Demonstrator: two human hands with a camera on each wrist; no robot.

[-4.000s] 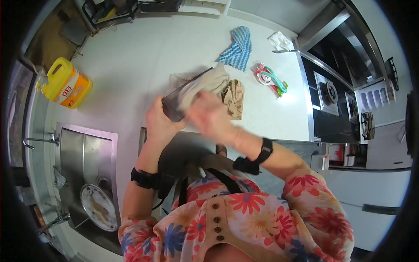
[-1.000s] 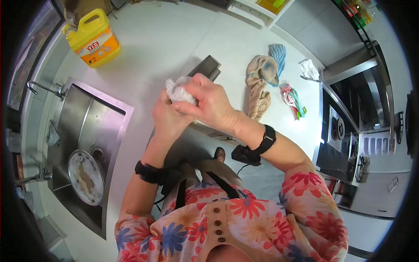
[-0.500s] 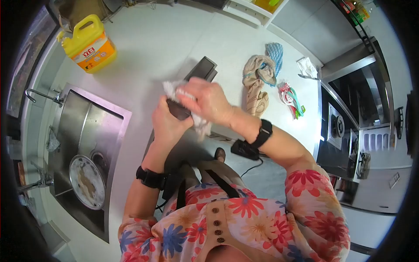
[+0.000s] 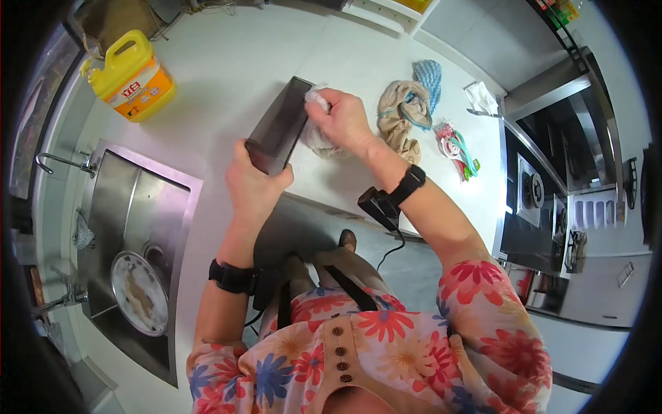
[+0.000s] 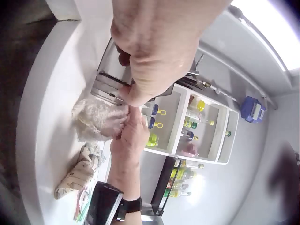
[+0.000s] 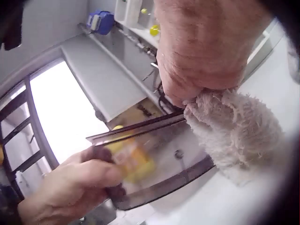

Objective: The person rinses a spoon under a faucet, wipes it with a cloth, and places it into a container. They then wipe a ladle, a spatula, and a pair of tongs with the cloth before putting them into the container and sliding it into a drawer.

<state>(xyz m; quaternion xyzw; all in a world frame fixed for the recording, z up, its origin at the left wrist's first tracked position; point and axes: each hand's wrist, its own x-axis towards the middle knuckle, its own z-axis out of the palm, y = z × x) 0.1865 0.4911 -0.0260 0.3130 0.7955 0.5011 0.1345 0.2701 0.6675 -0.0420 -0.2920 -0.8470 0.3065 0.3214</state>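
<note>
A long, see-through dark plastic box [image 4: 279,124] is held tilted over the counter. My left hand [image 4: 249,181] grips its near end, thumb on one side and fingers on the other. At the far right edge, my right hand [image 4: 345,119] clutches a shaggy white rag [image 6: 234,131] against the box. In the head view part of the rag hangs below that hand. The left wrist view shows the rag [image 5: 96,119] bunched beside the box's end. Through the box's clear wall in the right wrist view, the yellow jug [image 6: 133,159] shows.
The yellow detergent jug [image 4: 134,86] stands at the back left. A steel sink [image 4: 114,224] on the left holds a round, soapy metal lid or pan [image 4: 140,293]. Right of my hands lie a beige cloth [image 4: 400,103], a blue-white cloth [image 4: 429,77] and a pink-and-green bundle [image 4: 458,153].
Four seconds ago my right hand rubbed with the beige cloth; that now lies by the blue-white one. The white rag has moved from the box's near end to its far right edge.
</note>
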